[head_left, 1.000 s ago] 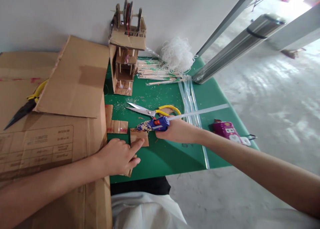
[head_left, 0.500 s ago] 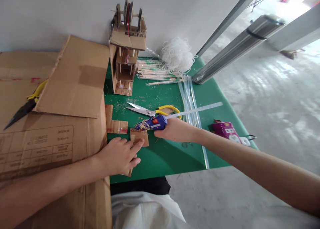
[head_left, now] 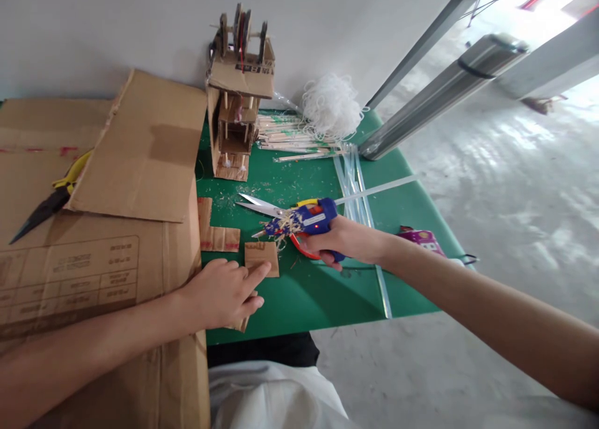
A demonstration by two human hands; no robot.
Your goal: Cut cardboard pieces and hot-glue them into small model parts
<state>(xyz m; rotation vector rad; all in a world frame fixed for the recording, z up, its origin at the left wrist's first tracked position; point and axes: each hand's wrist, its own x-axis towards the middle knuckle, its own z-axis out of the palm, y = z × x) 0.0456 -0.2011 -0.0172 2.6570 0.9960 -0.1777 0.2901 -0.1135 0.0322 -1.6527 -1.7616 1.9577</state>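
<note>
My right hand (head_left: 344,240) grips a blue hot glue gun (head_left: 311,220), raised over the table with a long clear glue stick out of its back. Wood-coloured shavings cling around its nozzle, which points left. My left hand (head_left: 229,291) lies with fingers stretched out, its index fingertip pressing on a small square of cardboard (head_left: 257,254). Under the gun are scissors (head_left: 262,204) with yellow and red handles, partly hidden. An L-shaped cardboard piece (head_left: 219,238) lies just left of the square. Another cardboard scrap (head_left: 241,324) shows from beneath my left hand.
A cardboard model (head_left: 238,104) with wheels on top stands by the wall. Beside it are wrapped chopsticks (head_left: 299,138), white string (head_left: 332,107) and clear glue sticks (head_left: 353,179). Pliers (head_left: 44,204) rest on large cardboard (head_left: 93,279) at left. A purple power strip (head_left: 423,238) sits right.
My right hand has lifted the glue gun up and to the right, away from the cardboard square. My left hand stays in place on the square.
</note>
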